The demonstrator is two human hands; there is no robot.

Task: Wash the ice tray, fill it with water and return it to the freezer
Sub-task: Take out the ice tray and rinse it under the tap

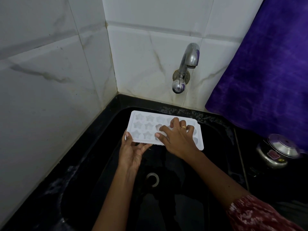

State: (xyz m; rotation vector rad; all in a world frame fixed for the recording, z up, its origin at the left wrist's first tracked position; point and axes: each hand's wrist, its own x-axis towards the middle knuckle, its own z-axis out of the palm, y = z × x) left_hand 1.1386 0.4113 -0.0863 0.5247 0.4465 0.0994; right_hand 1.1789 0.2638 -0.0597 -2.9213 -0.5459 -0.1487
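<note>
The ice tray (146,125) faces cavities-up, long axis running left to right.

White ice tray (145,124) (star-shaped moulds), face up, nearly level; aloft over the black sink (100,180)

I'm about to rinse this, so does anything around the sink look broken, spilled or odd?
Nothing looks damaged or spilled. The ice tray is held roughly level over the sink, the left hand gripping its near edge, the right hand pressing its cells. Only whitish streaks on the sink's rim stand out. No water runs from the tap.
</note>
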